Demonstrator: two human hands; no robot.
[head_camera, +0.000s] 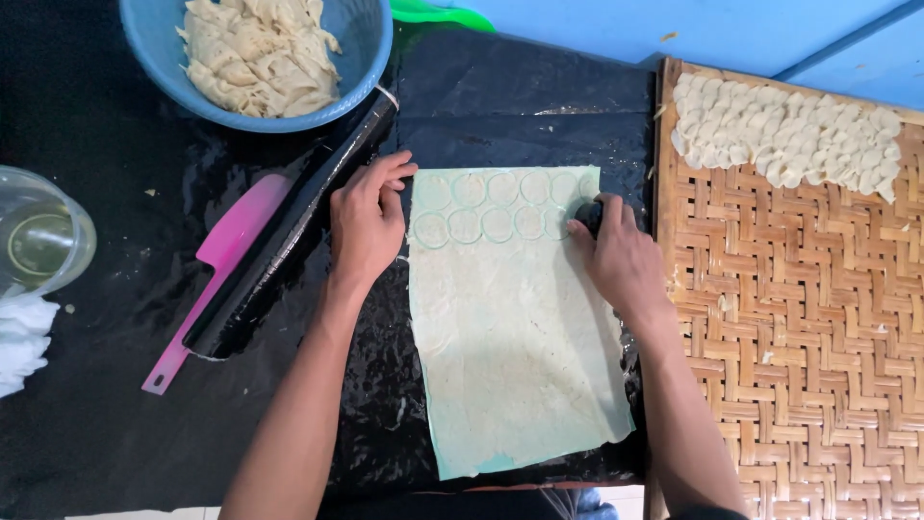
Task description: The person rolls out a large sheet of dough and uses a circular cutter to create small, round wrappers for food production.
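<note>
A thin pale dough sheet (pixel 515 337) lies flat on a black plastic-covered surface (pixel 115 424). Two rows of round cut outlines (pixel 481 207) mark its far end. My left hand (pixel 366 221) rests at the sheet's upper left edge, fingers curled, pressing the edge down. At the upper right corner, my right hand (pixel 621 255) is closed on a small dark round cutter (pixel 589 214) pressed into the dough, the cutter mostly hidden by my fingers.
A blue bowl (pixel 366 58) of dough scraps sits at the far left. A black rolling pin (pixel 289 231) and pink scraper (pixel 217 270) lie left of the sheet. A clear cup (pixel 43 241) and white cloth (pixel 19 337) are at the left edge. A woven tray (pixel 799 318) holds cut dough rounds (pixel 784 130).
</note>
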